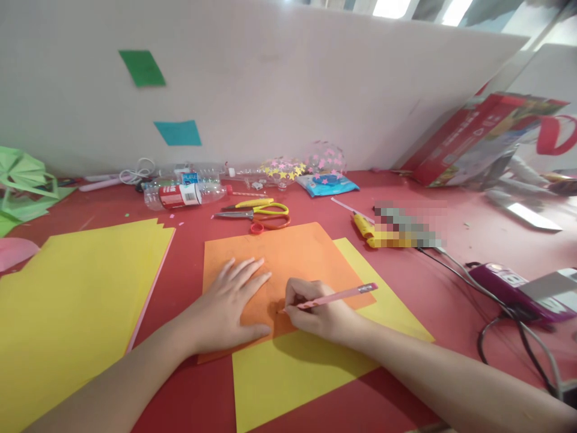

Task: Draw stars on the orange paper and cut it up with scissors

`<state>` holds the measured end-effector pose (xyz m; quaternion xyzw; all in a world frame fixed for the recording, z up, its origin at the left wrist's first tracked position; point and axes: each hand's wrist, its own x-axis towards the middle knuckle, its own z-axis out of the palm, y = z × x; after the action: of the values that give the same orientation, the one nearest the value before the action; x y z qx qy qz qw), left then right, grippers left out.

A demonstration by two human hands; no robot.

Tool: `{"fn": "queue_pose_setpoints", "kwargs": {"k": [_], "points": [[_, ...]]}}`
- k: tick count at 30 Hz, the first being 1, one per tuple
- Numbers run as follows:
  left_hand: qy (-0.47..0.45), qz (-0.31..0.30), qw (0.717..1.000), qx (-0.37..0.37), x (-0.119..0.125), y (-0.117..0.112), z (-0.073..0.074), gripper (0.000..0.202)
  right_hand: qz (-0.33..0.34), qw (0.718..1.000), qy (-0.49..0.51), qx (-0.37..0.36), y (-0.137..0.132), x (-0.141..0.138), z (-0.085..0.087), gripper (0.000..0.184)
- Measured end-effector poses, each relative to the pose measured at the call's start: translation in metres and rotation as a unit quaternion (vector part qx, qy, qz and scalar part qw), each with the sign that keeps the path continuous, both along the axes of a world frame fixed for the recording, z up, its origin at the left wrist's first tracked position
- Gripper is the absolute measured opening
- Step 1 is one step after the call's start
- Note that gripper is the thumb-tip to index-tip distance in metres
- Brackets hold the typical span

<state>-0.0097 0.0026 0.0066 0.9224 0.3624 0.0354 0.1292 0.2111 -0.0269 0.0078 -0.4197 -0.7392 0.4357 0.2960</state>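
Observation:
My left hand [232,307] lies flat with spread fingers on an orange sheet of paper [288,252]. In my right hand [320,313] is a pink pencil [338,296], its eraser end up to the right and its tip down at the orange sheet, close to my left thumb. Beneath the orange sheet, a yellow sheet [297,373] sticks out at the front and right. Just beyond the paper are scissors [270,211] with yellow and orange handles and a yellow-handled cutter [259,203].
At left lies a stack of yellow paper [81,288]. Along the back stand plastic bottles [180,195], a blue packet [327,185] and star-dotted clear balls [327,159]. To the right are a yellow glue gun [365,228], cables [487,294], a purple box [509,291] and a red carton [464,138].

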Motion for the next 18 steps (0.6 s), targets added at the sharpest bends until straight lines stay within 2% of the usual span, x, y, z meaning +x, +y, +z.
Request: {"fn": "queue_pose_setpoints", "kwargs": {"k": [18], "points": [[0.003,-0.001,1.000,-0.006,0.0006,-0.0001,0.0002,0.084,0.029,0.999,-0.012,-0.013,0.0017,0.0040,-0.0008,0.017]]}}
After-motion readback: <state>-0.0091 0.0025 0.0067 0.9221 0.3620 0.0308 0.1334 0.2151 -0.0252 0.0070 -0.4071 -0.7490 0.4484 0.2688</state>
